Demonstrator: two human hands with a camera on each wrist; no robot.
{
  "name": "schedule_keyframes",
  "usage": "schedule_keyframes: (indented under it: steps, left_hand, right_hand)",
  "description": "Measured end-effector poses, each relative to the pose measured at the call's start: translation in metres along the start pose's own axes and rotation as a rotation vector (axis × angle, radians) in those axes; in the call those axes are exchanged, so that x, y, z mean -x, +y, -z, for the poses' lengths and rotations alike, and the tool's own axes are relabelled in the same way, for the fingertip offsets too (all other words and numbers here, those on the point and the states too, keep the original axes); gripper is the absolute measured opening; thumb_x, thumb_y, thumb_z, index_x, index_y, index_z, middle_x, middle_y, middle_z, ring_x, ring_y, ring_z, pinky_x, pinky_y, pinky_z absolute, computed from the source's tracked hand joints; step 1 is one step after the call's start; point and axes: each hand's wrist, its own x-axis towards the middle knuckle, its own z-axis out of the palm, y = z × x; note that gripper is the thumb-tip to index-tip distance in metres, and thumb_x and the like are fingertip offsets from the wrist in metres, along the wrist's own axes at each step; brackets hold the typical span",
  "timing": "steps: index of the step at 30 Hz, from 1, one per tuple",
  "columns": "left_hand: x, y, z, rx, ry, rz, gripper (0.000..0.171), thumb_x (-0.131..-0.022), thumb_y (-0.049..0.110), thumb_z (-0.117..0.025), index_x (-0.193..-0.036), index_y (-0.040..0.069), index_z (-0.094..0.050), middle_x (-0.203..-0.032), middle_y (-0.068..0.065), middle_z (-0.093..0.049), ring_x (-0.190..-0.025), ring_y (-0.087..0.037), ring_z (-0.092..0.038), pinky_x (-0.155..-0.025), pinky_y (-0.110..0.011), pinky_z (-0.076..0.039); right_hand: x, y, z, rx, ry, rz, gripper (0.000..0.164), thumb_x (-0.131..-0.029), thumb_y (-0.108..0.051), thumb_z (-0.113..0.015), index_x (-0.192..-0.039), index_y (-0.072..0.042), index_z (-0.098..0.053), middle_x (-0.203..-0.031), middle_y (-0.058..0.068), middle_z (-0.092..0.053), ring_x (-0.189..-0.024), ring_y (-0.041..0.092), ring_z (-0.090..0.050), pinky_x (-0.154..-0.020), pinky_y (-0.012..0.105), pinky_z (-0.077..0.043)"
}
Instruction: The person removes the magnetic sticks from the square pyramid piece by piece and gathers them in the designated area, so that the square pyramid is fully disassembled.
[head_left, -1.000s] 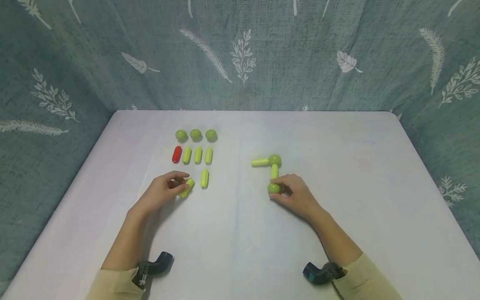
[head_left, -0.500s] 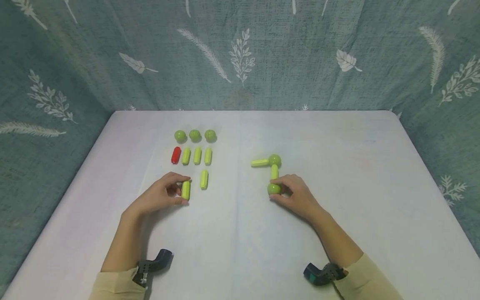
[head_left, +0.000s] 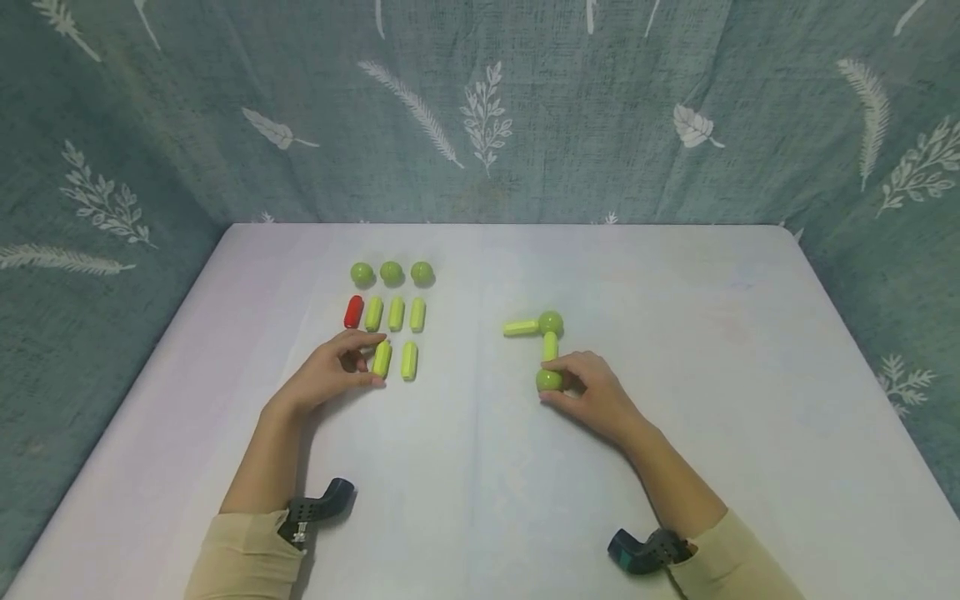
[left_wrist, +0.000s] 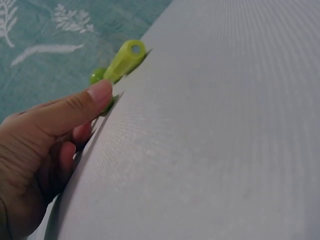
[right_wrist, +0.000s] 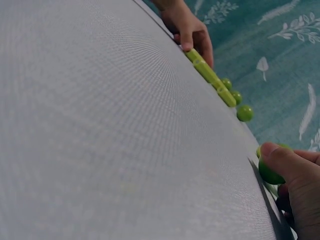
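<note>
My left hand [head_left: 333, 367] pinches a light-green rod [head_left: 382, 360] between thumb and fingers at the table's left side. Parallel to it, a little to the right, lies another light-green rod [head_left: 409, 361]. In the left wrist view the thumb hides much of what the hand holds. My right hand [head_left: 592, 387] grips a green ball [head_left: 548, 381] by thumb and fingers. That ball meets the near end of a light-green rod [head_left: 551, 345]. At the rod's far end sits a second green ball [head_left: 551, 322], with a rod [head_left: 521, 328] pointing left from it.
Beyond my left hand is a row with a red rod [head_left: 353, 312] and light-green rods [head_left: 396, 314]. Behind them stand three green balls [head_left: 392, 272]. A white cloth covers the table [head_left: 465, 467], and a leaf-patterned green curtain [head_left: 562, 117] closes the back and sides.
My left hand has turned its rod from slanted to nearly straight and carried it away from me, level with the neighbouring rod. The right hand keeps its hold on the ball in the same place.
</note>
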Motion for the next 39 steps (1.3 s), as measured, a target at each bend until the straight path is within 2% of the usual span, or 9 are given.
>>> schedule_keyframes:
  steps: [5, 10, 16, 23, 26, 30, 33, 34, 39]
  left_hand:
    - [-0.001, 0.003, -0.003, 0.037, 0.004, -0.022, 0.067, -0.069, 0.016, -0.084, -0.129, 0.006, -0.056, -0.112, -0.008, -0.054, -0.082, -0.021, -0.05, -0.068, -0.021, -0.043]
    - [-0.001, 0.005, -0.006, 0.026, 0.03, 0.0, 0.067, -0.069, 0.019, -0.085, -0.128, 0.007, -0.057, -0.107, -0.007, -0.054, -0.083, -0.02, -0.05, -0.069, -0.021, -0.042]
    - [0.002, 0.003, -0.01, 0.011, 0.055, 0.009, 0.067, -0.068, 0.023, -0.085, -0.127, 0.008, -0.058, -0.106, -0.007, -0.056, -0.084, -0.021, -0.05, -0.072, -0.022, -0.042]
    - [0.002, 0.003, -0.011, 0.007, 0.104, -0.004, 0.073, -0.066, 0.026, -0.086, -0.13, 0.009, -0.056, -0.114, -0.008, -0.057, -0.087, -0.019, -0.052, -0.076, -0.022, -0.04]
    - [0.005, 0.003, -0.013, 0.031, 0.18, -0.054, 0.072, -0.066, 0.016, -0.086, -0.13, 0.009, -0.056, -0.114, -0.007, -0.057, -0.082, -0.013, -0.054, -0.074, -0.018, -0.041]
    - [0.014, 0.027, -0.017, 0.094, 0.275, -0.183, 0.063, -0.066, -0.004, -0.082, -0.124, -0.002, -0.058, -0.11, -0.015, -0.059, -0.073, -0.014, -0.054, -0.066, -0.016, -0.043]
    - [0.016, 0.05, -0.022, 0.11, 0.282, -0.302, 0.056, -0.063, -0.012, -0.08, -0.115, -0.01, -0.059, -0.102, -0.022, -0.06, -0.071, -0.024, -0.054, -0.061, -0.02, -0.045]
    - [0.014, 0.053, -0.026, 0.109, 0.276, -0.349, 0.054, -0.062, -0.013, -0.08, -0.112, -0.011, -0.06, -0.1, -0.023, -0.06, -0.07, -0.026, -0.054, -0.06, -0.022, -0.046]
    - [0.002, 0.052, -0.048, 0.113, 0.255, -0.537, 0.045, -0.061, -0.012, -0.081, -0.102, -0.01, -0.064, -0.09, -0.02, -0.063, -0.068, -0.024, -0.052, -0.055, -0.028, -0.043]
  right_hand:
    - [0.0, -0.001, 0.0, -0.01, -0.009, -0.017, 0.037, -0.072, -0.017, -0.081, -0.105, -0.01, -0.066, -0.083, -0.002, -0.062, -0.078, 0.01, -0.052, -0.07, 0.026, -0.045]
    - [0.0, -0.001, 0.001, -0.013, -0.008, -0.014, 0.038, -0.072, -0.016, -0.081, -0.105, -0.01, -0.066, -0.083, -0.002, -0.062, -0.078, 0.011, -0.052, -0.07, 0.027, -0.045]
    - [0.0, 0.0, 0.0, -0.02, -0.006, 0.007, 0.038, -0.071, -0.016, -0.081, -0.105, -0.009, -0.065, -0.083, -0.001, -0.062, -0.078, 0.011, -0.053, -0.071, 0.027, -0.045]
    - [-0.001, 0.001, 0.0, -0.018, 0.01, 0.052, 0.044, -0.066, -0.012, -0.084, -0.106, -0.008, -0.065, -0.082, 0.0, -0.063, -0.078, 0.013, -0.054, -0.072, 0.028, -0.045]
    - [-0.002, 0.001, -0.001, -0.022, 0.014, 0.1, 0.046, -0.064, -0.007, -0.084, -0.107, -0.006, -0.066, -0.081, 0.0, -0.063, -0.077, 0.014, -0.055, -0.073, 0.029, -0.045]
    - [-0.003, 0.003, -0.003, 0.001, 0.002, 0.178, 0.044, -0.065, -0.001, -0.08, -0.107, -0.005, -0.067, -0.077, -0.001, -0.063, -0.075, 0.013, -0.056, -0.074, 0.031, -0.046]
    - [-0.002, 0.004, -0.004, 0.037, -0.003, 0.225, 0.042, -0.066, 0.001, -0.077, -0.107, -0.005, -0.067, -0.075, -0.002, -0.061, -0.074, 0.012, -0.056, -0.075, 0.032, -0.046]
    - [-0.001, 0.004, -0.005, 0.046, -0.002, 0.237, 0.042, -0.067, 0.001, -0.077, -0.108, -0.004, -0.067, -0.075, -0.002, -0.061, -0.074, 0.013, -0.055, -0.075, 0.033, -0.046]
    - [0.001, 0.003, -0.007, 0.066, 0.015, 0.283, 0.043, -0.066, -0.001, -0.079, -0.107, -0.003, -0.067, -0.075, -0.002, -0.062, -0.075, 0.014, -0.056, -0.076, 0.034, -0.048]
